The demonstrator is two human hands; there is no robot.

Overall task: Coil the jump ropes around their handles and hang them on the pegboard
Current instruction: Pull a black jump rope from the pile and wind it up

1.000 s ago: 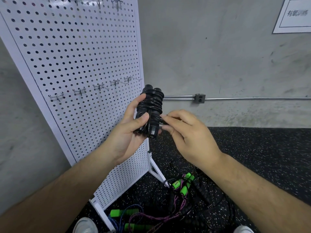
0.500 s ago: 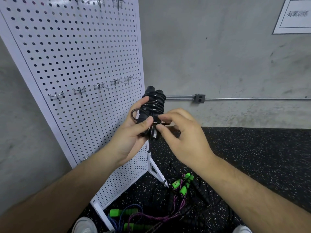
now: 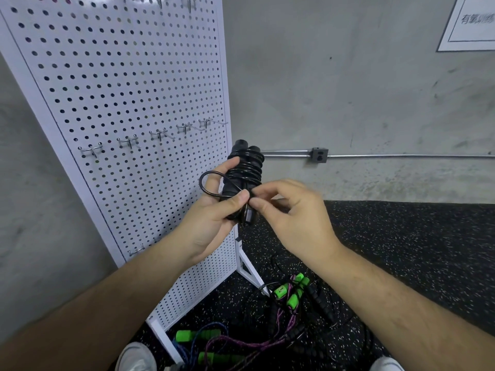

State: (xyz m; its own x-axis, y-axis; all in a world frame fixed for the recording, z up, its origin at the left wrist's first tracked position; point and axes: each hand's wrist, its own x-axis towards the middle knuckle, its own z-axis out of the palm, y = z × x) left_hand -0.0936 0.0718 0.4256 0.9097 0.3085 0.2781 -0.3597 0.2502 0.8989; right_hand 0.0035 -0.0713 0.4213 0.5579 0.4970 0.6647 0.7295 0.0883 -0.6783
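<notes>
At centre frame the left hand [image 3: 209, 220] was wrapped round the lower half of the black jump rope [image 3: 246, 170], thumb pressed across its front, fingers curled behind. The two handles stood upright side by side with the cord wound tightly round them. The right hand [image 3: 297, 218] met the bundle from the right, with thumb and forefinger pinching the cord just beside the left thumb and the other fingers loosely curled. A free loop [image 3: 204, 183] of cord stuck out to the left of the bundle, above the left hand.

The bundle was held just in front of the right edge of the white pegboard [image 3: 120, 89], which leaned across the left of the frame. A row of metal hooks [image 3: 128, 141] ran at about the bundle's height, the nearest close to its upper left. To the right was open room before the bare concrete wall [image 3: 348, 89], with a conduit [image 3: 401, 156] running along it.

Below the hands, at lower centre, more ropes with green handles [image 3: 290, 298] lay tangled on the speckled black floor mat [image 3: 415, 250] beside the pegboard's foot.
</notes>
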